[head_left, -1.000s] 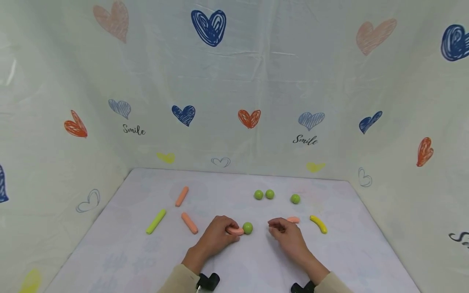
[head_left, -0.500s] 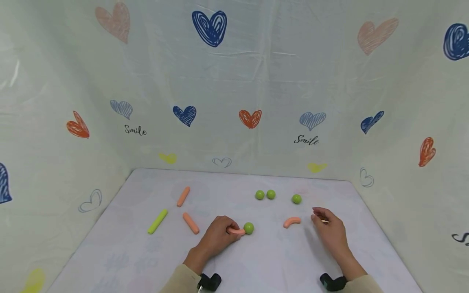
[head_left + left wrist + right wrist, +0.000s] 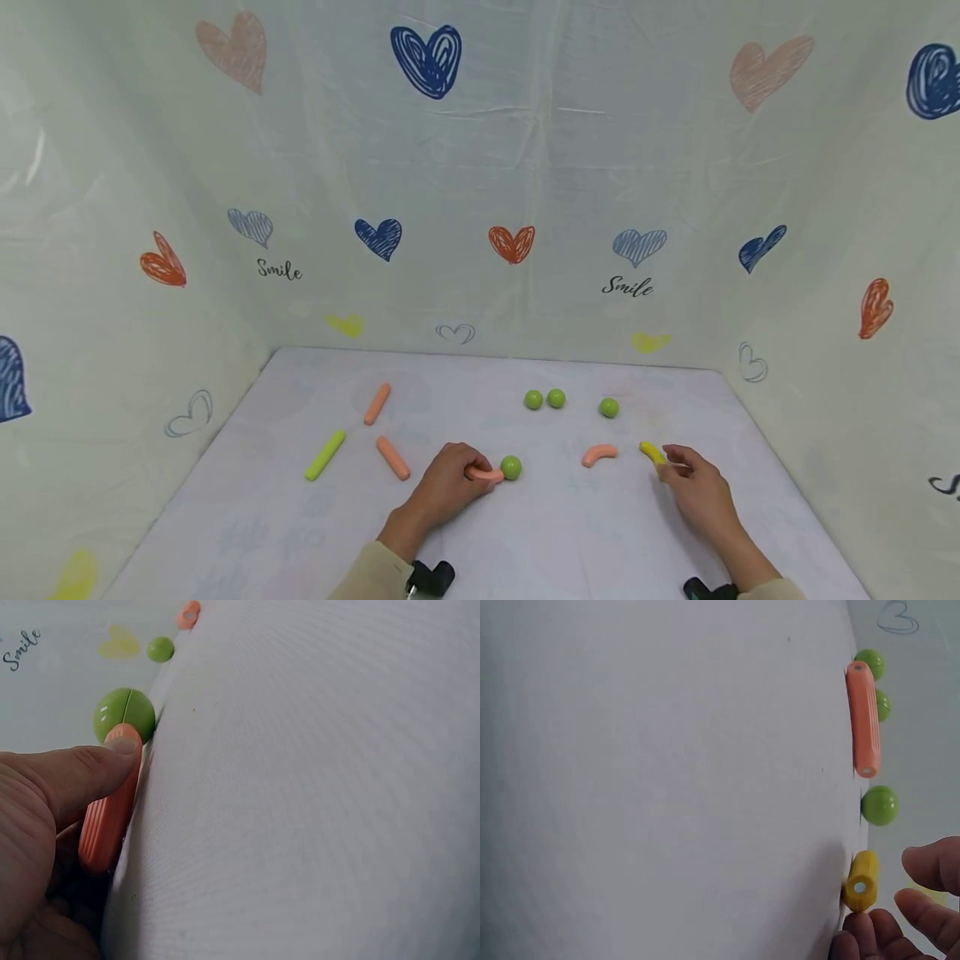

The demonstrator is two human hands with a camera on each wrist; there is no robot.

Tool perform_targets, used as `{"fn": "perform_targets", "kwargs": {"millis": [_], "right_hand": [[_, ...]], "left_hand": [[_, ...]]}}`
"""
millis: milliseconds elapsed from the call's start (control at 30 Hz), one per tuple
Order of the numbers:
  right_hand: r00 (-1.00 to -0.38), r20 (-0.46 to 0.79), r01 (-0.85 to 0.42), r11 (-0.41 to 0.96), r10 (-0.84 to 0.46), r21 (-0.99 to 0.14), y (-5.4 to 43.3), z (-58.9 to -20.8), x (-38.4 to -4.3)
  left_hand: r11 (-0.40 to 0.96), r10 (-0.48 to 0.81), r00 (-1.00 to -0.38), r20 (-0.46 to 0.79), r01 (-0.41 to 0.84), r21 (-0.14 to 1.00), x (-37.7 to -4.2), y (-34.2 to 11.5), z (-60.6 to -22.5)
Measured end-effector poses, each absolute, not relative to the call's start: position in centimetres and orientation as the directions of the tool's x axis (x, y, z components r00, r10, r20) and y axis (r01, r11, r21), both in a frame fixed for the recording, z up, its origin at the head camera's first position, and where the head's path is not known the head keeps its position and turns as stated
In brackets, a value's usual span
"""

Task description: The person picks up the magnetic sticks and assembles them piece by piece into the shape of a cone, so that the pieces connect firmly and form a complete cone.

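Observation:
My left hand (image 3: 453, 481) pinches a ribbed orange toy rod (image 3: 111, 817) between thumb and fingers. The rod's far end meets a green ball (image 3: 511, 467), which has a seam line in the left wrist view. Over on the right, my right hand (image 3: 699, 486) is at the near end of a curved yellow toy rod (image 3: 651, 452). Thumb and index finger stand apart there in the right wrist view, and the other fingertips (image 3: 860, 930) lie right by the rod (image 3: 861, 885). A pale round disc marks that rod's end.
A curved orange rod (image 3: 599, 454) lies left of the yellow one. Farther back are three green balls (image 3: 609, 407). Two straight orange rods (image 3: 392, 457) and a yellow-green rod (image 3: 325, 455) lie on the left. A heart-printed curtain (image 3: 570, 167) encloses the white table (image 3: 540, 542).
My right hand has swung right from beside the curved orange rod, passed over the yellow rod and come down at its near end. The left hand keeps its grip in place.

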State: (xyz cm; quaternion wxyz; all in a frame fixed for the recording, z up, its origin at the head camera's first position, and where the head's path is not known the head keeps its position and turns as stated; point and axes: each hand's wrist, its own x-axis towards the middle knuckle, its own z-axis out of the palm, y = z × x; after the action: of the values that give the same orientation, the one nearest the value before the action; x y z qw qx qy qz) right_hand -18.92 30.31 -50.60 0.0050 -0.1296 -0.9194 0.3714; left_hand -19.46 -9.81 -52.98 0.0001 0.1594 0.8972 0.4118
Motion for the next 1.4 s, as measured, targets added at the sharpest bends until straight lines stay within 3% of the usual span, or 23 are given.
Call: {"fn": "perform_targets", "kwargs": {"millis": [400, 633, 1400], "right_hand": [[-0.998, -0.037, 0.062, 0.73, 0.05, -0.681, 31.8, -50.9, -19.4], [-0.987, -0.144, 0.042, 0.738, -0.075, -0.673, 33.3, -51.1, -21.1], [-0.971, -0.186, 0.004, 0.767, -0.151, -0.642, 33.1, -50.7, -22.6]], "left_hand": [[0.607, 0.286, -0.951, 0.114, 0.272, 0.747, -19.7, -9.8, -53.2], [0.614, 0.283, -0.953, 0.105, 0.264, 0.744, -19.6, -9.8, -53.3], [0.606, 0.286, -0.95, 0.128, 0.283, 0.743, -19.3, -9.9, -53.0]]}}
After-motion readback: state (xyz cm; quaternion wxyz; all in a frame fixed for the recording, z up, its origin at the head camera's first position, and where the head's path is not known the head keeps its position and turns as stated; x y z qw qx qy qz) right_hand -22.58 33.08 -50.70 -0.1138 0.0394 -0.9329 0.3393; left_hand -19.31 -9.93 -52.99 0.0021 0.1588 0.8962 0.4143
